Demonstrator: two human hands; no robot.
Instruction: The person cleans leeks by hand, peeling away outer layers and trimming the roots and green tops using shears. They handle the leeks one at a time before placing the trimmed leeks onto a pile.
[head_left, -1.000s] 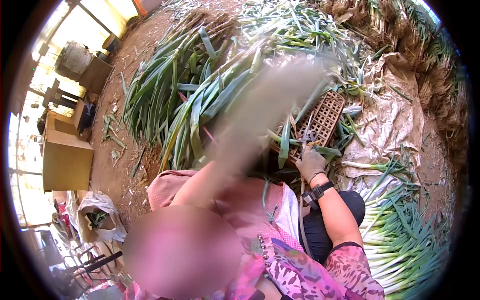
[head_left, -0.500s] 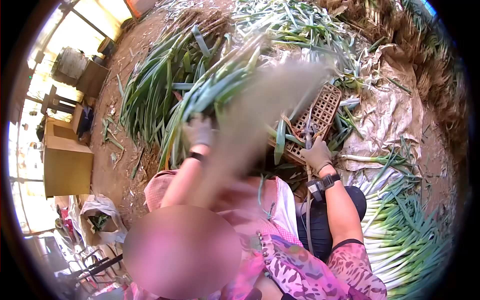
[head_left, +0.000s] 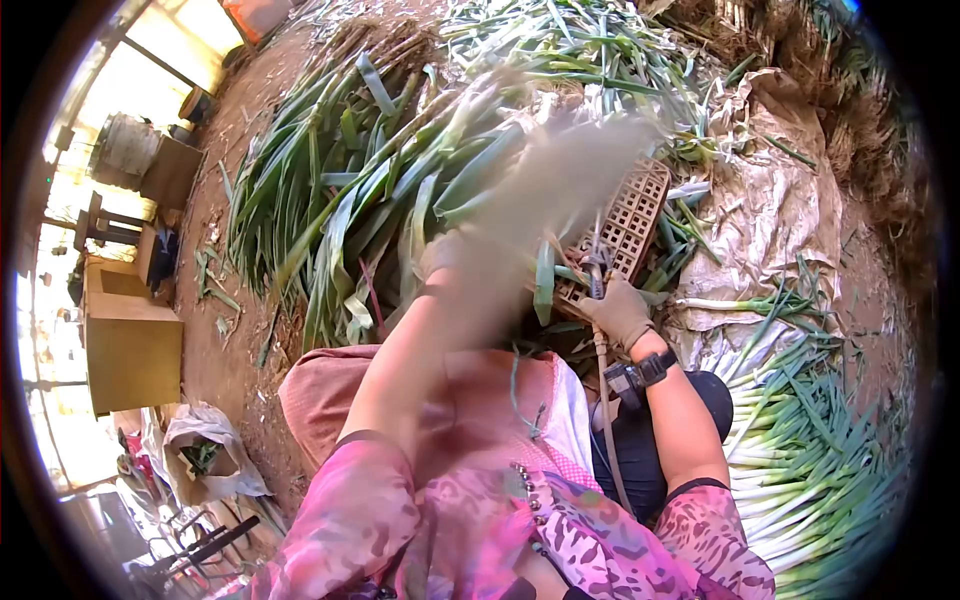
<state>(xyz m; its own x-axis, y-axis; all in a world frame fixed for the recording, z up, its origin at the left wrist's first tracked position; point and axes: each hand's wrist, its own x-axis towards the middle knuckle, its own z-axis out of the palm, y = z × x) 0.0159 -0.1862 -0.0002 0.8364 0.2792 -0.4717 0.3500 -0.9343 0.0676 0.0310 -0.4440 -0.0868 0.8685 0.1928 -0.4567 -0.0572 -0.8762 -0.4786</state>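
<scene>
My gloved left hand [head_left: 443,254] reaches to the near side of the heap of long green leeks [head_left: 385,200]. A large grey-brown blur covers part of that hand, so its fingers are hidden. In my gloved right hand [head_left: 618,311] is an air gun [head_left: 598,268], with a thin hose [head_left: 607,430] running down from it past my knee. Just beyond this hand a tilted brown plastic crate [head_left: 632,215] stands, its side full of square holes. Loose green leaves [head_left: 544,280] hang at the crate's left end.
Many leeks with white stalks [head_left: 780,470] lie in rows at my right. A crumpled pale sheet [head_left: 775,220] covers the ground beyond them. Rooty bundles [head_left: 860,150] line the far right. A cardboard box [head_left: 132,350] and a white bag [head_left: 205,450] are at the left.
My left hand has moved right along the leeks, and more of its forearm and sleeve shows. My right hand keeps hold of the air gun. The view has shifted slightly.
</scene>
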